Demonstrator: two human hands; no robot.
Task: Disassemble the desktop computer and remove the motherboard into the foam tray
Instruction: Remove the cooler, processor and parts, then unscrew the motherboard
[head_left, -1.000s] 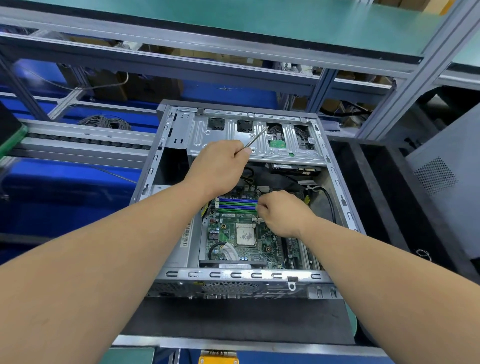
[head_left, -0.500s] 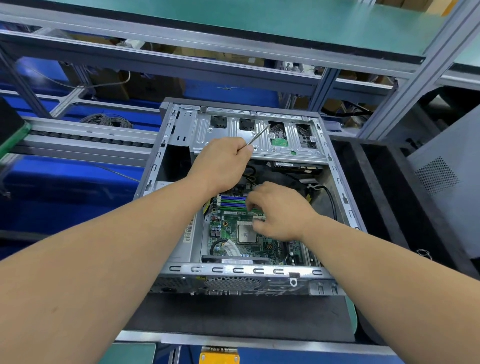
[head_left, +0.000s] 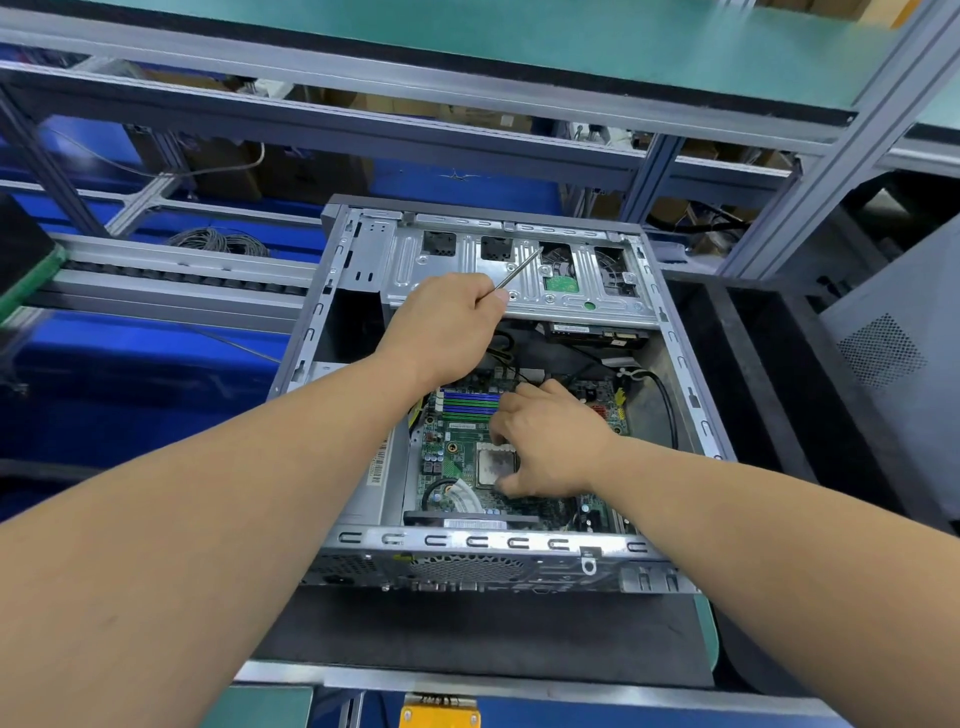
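We are gripping a thin metal tool (head_left: 514, 271) in our left hand (head_left: 441, 327) while our right hand (head_left: 550, 441), fingers curled, is touching the green board (head_left: 457, 441) lying inside the open computer case (head_left: 467, 545).

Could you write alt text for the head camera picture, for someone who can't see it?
A person's two bare hands work inside an open desktop computer case on a bench: the left hand grips a thin metal tool, while the right hand reaches down onto the green motherboard, fingers spread over it beside the blue memory slots.
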